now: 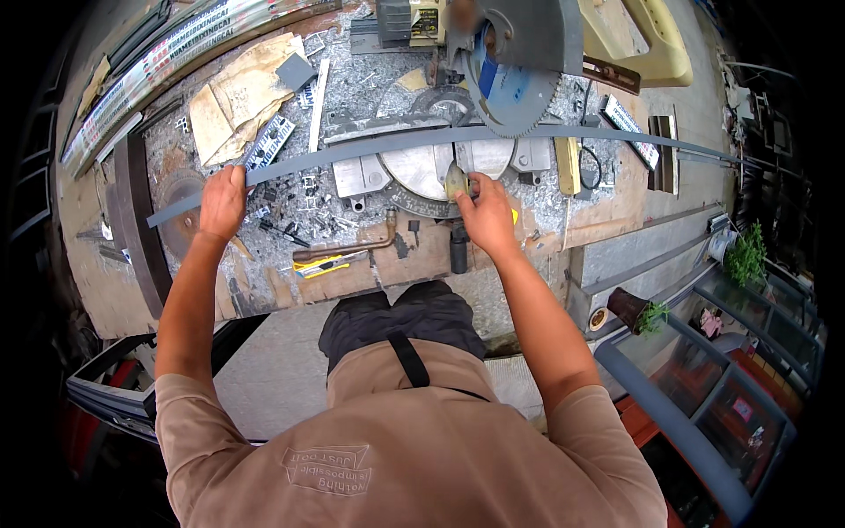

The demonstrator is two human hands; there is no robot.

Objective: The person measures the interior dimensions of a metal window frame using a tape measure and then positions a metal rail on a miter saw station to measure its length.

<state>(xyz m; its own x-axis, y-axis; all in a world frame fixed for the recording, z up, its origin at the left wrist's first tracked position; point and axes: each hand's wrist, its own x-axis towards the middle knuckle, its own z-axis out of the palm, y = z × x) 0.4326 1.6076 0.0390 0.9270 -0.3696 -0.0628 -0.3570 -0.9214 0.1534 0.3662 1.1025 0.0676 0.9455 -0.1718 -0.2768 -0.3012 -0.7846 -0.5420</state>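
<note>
A long grey strip (pixel 352 147) lies across the miter saw's bed (pixel 350 176) and runs well past it on both sides. My left hand (pixel 225 201) is closed on the strip near its left end. Close to the slot in the bed, the fingers of my right hand (pixel 486 209) pinch a small, worn yellowish piece (pixel 455 181); its exact kind does not show clearly. The round toothed saw blade (pixel 515 84) stands raised behind the strip, right of the slot, under its grey guard (pixel 537 31).
A utility knife (pixel 330 264) and a bent socket wrench (pixel 370 243) lie near the bench's front edge. Metal chips and offcuts litter the bench. Crumpled brown paper (pixel 238 101) and wrapped profiles (pixel 167 62) lie at the far left. Potted plants (pixel 746 255) stand at right.
</note>
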